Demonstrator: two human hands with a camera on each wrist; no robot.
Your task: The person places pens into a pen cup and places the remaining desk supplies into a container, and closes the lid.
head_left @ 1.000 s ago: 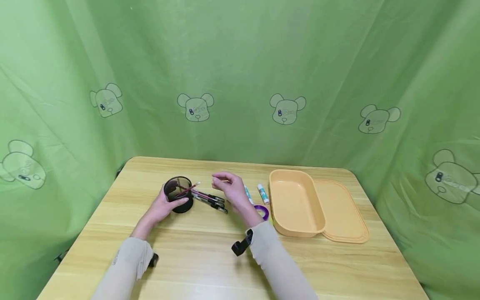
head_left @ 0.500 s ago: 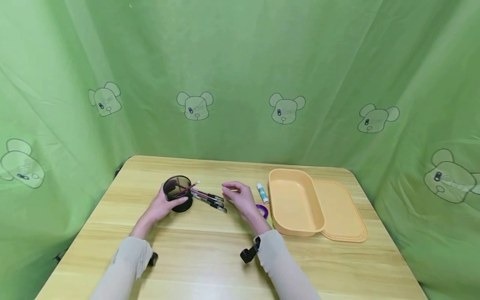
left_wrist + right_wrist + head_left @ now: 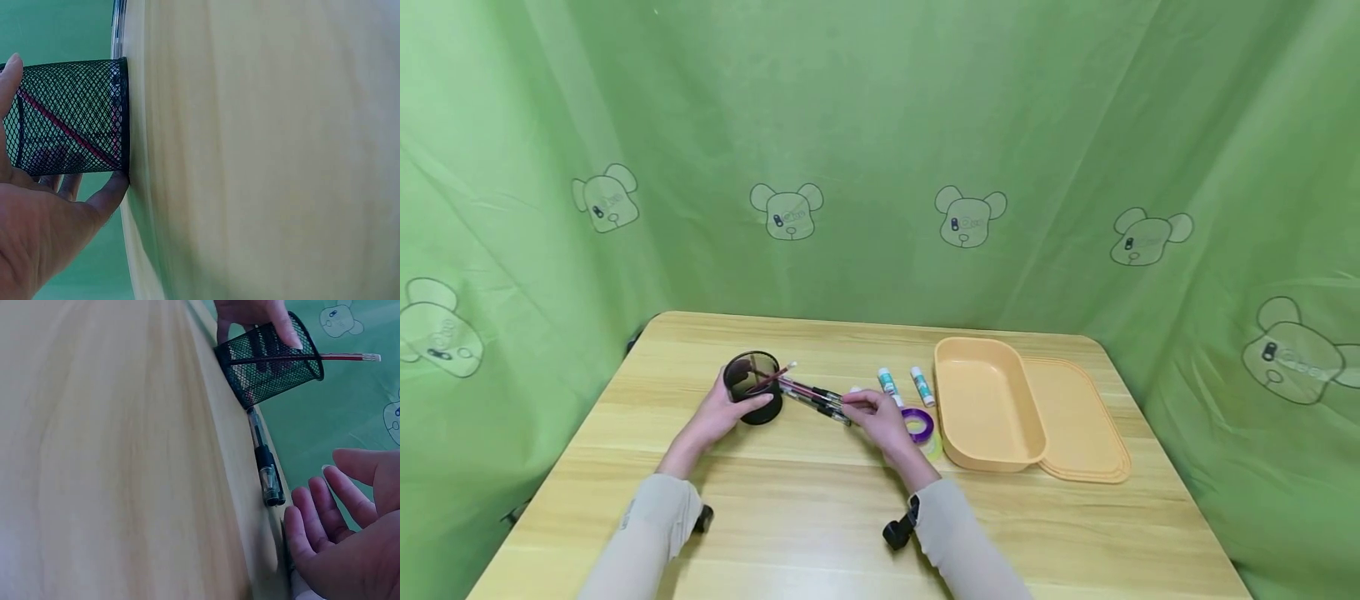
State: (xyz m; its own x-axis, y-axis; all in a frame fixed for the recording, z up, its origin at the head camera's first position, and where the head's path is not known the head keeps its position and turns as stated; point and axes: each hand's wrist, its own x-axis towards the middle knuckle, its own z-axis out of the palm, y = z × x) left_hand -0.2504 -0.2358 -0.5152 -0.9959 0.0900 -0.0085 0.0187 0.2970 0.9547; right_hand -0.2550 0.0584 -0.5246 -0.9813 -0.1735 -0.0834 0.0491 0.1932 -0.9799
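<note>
My left hand [image 3: 717, 417] grips a black mesh pen holder [image 3: 766, 410], which stands upright on the table. One dark red pencil [image 3: 772, 380] leans inside it, its white end poking out over the rim. Several pens [image 3: 816, 400] lie in a bunch beside the holder, their black-gripped ends pointing right. My right hand [image 3: 883, 423] is at those ends, fingertips overlapping them in the head view. In the right wrist view the fingers of that hand [image 3: 369, 531] are loosely bent, with nothing between thumb and fingers, just short of a clear pen [image 3: 267, 469].
Two glue sticks [image 3: 922, 387] lie right of the pens, and a small white object [image 3: 855, 389] shows by my right fingers. A purple tape roll [image 3: 928, 427] and a yellow one [image 3: 935, 450] sit near my right wrist. An orange box [image 3: 1041, 429] overlaps its lid [image 3: 1086, 417].
My right hand has moved rightward, then down toward the pens' right-hand ends. The left glue stick and the tape rolls show more fully now. My left hand still holds the pen holder.
</note>
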